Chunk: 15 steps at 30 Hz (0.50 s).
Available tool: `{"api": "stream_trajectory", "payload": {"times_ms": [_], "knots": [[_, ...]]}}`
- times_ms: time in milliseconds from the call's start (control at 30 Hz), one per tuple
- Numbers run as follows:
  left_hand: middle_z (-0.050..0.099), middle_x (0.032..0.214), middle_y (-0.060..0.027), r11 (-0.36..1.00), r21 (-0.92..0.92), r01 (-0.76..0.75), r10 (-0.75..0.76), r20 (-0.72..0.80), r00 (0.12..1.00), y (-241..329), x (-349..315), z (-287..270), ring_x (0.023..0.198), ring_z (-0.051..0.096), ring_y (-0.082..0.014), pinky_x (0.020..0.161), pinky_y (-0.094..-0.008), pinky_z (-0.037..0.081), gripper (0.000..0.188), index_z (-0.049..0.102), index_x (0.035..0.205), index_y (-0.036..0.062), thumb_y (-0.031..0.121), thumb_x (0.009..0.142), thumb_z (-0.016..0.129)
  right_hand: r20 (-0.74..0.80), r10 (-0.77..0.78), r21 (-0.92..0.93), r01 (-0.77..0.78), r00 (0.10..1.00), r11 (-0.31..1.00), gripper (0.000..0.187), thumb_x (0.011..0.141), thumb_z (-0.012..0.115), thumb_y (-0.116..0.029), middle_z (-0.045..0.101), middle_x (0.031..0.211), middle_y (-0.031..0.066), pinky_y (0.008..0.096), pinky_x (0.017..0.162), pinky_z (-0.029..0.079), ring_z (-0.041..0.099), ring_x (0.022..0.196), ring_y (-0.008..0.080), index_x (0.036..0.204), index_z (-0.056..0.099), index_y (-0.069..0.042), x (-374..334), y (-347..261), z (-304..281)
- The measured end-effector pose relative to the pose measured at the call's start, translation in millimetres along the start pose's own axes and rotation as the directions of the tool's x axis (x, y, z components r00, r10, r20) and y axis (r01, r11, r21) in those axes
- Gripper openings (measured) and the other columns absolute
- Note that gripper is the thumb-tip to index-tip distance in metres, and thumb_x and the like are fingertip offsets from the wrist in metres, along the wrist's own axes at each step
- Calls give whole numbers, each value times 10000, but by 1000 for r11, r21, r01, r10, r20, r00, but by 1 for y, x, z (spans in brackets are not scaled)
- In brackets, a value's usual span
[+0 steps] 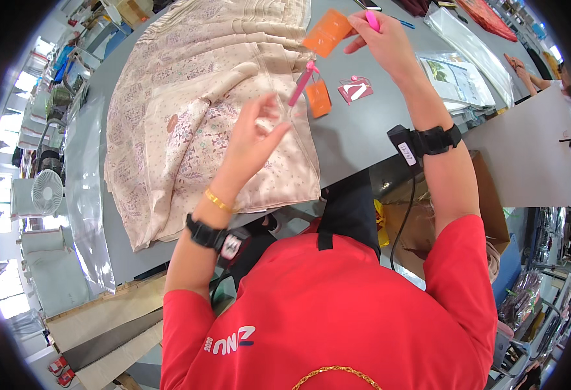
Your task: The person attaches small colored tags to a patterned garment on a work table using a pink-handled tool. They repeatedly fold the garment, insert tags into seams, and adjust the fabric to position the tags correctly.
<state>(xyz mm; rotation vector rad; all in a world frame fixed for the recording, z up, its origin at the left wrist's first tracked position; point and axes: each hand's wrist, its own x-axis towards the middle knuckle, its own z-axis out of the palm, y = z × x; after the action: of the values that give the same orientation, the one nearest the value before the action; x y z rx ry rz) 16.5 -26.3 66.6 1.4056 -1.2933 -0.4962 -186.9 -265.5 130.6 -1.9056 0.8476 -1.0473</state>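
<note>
My left hand point(253, 138) is above a pale beige patterned cloth point(188, 136), with thumb and fingers apart and nothing plain between them. Just past its fingertips, a dark pink strip-like tag point(300, 88) lies over the cloth's right edge. An orange hang tag point(318, 98) on a string sits next to it. Farther off, my right hand point(384, 47) is closed on a small bright pink piece point(372, 21) whose kind I cannot make out. Another orange tag point(328, 32) is at its fingertips; whether the fingers grip it is unclear.
A dark red tag point(355, 90) with a white shape lies on the grey table point(357, 140). Clear plastic bags point(470, 52) are at the far right, and a plastic sheet point(89, 195) drapes over the left edge. A cardboard box point(415, 221) stands below the table.
</note>
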Motion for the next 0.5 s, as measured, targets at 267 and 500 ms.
{"api": "stream_trajectory", "payload": {"times_ms": [267,500], "knots": [[765,917,-73,987,44,154,-160,212,964,-30,64,46,821,683,-163,750,-320,545,279,755,1121,-51,198,1007,701,46,14,342,-29,999,939,240,1107,562,-146,723,847,95,324,605,595,732,644,201,985,675,26,4,2,8],[779,981,-29,972,-152,177,-145,202,969,-42,75,24,879,660,-77,791,-255,522,207,775,1105,-11,152,1067,654,-3,89,-175,-88,996,981,256,1100,582,-230,781,972,77,302,685,557,753,720,162,1145,681,1,-11,31,-9]]}}
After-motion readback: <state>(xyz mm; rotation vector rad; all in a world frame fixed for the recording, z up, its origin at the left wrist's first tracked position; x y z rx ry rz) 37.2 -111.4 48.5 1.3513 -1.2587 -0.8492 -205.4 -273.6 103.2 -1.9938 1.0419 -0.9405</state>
